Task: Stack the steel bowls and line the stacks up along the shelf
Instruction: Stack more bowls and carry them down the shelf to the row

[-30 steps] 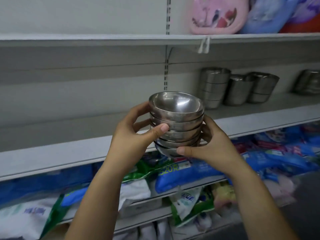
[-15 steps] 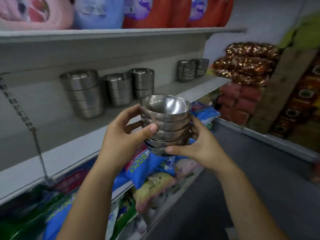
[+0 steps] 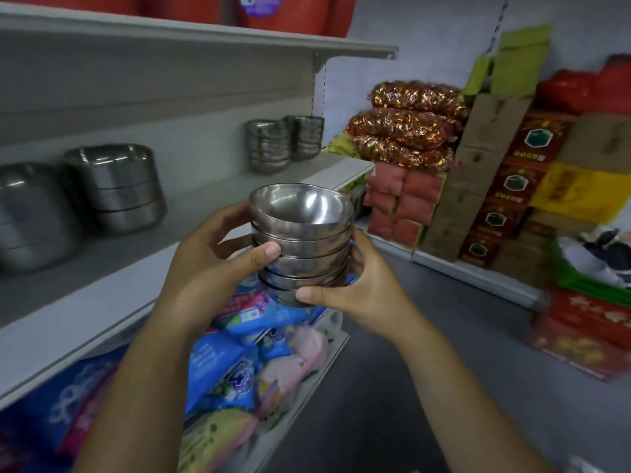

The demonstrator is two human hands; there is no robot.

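Here, both hands (image 3: 211,264) grip the upright bowl stack (image 3: 300,244); mouths upward.

Bare forearms raised, left hand (image 3: 205,264) and right hand (image 3: 362,295) clasp a stack of shiny round steel bowls (image 3: 300,240), apparently wrapping round its back.

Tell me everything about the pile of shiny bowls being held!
The stack of bowls is several small, shiny steel bowls nested upright, the top one empty. It is held in the air beside the shelf, not resting on it. The left hand grips its side, thumb across the front; the right hand holds it lower, thumb on the bottom bowl.
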